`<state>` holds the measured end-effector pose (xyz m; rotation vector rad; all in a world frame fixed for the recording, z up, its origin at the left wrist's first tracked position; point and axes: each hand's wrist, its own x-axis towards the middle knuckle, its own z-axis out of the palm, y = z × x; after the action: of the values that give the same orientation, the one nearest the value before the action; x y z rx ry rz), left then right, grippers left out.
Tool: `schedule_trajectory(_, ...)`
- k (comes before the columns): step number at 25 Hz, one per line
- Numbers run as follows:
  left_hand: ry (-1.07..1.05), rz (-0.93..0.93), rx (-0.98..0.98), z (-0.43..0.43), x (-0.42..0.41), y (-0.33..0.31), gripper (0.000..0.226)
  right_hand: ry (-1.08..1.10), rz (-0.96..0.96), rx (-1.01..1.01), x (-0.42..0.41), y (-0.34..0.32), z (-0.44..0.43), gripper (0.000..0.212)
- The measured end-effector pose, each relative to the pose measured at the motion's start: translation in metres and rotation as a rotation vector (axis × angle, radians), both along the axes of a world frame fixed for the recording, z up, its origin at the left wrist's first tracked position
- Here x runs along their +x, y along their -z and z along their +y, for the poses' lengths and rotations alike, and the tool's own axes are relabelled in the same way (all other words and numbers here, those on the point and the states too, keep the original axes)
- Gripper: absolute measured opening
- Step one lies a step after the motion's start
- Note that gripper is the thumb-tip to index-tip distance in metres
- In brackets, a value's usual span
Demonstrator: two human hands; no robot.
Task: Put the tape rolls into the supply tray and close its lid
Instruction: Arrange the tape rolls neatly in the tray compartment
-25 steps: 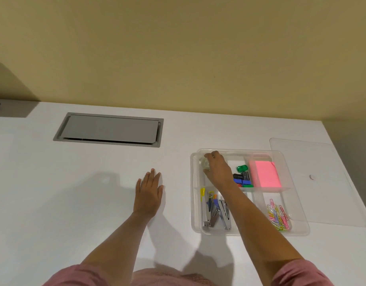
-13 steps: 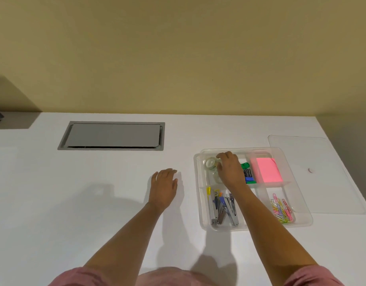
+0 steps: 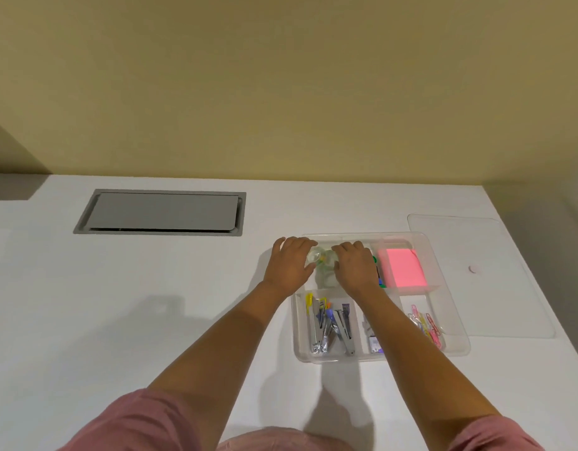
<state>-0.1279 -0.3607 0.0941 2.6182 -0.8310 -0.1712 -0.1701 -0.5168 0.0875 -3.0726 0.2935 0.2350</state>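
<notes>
Flanking the tape rolls [image 3: 321,262], the left hand [image 3: 289,265] and right hand [image 3: 354,267] rest with fingers loosely curved over the far-left compartment of the supply tray [image 3: 457,323]; whether either hand actually grips a roll cannot be told. The clear rolls lie inside that compartment, seemingly being settled so they sit below the rim. Neighbouring compartments hold a pink note pad [image 3: 401,266], staplers [image 3: 330,325] and paper clips [image 3: 426,325]. The transparent lid [image 3: 496,271] lies flat on the white surface [image 3: 118,304], just right of the tray, within easy reach for closing, a step not yet done.
</notes>
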Motion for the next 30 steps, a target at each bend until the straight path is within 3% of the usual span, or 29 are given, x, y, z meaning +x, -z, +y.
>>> schedule_trajectory(7,0.052,-0.065,0.312,-0.037,0.011,0.008,0.05,-0.187,0.066,-0.09,0.018,0.009,-0.016,0.03)
schedule_trajectory(14,0.021,-0.049,0.365,-0.048,0.015,0.018,0.038,-0.264,0.081,-0.134,0.027,0.011,-0.016,0.023)
schedule_trajectory(25,0.026,-0.071,0.421,-0.048,0.019,0.023,0.037,-0.182,-0.059,-0.095,0.032,-0.011,-0.013,0.019)
schedule_trajectory(30,0.005,-0.045,0.405,-0.046,0.013,0.026,0.05,-0.009,-0.137,0.073,0.033,-0.022,-0.042,0.021)
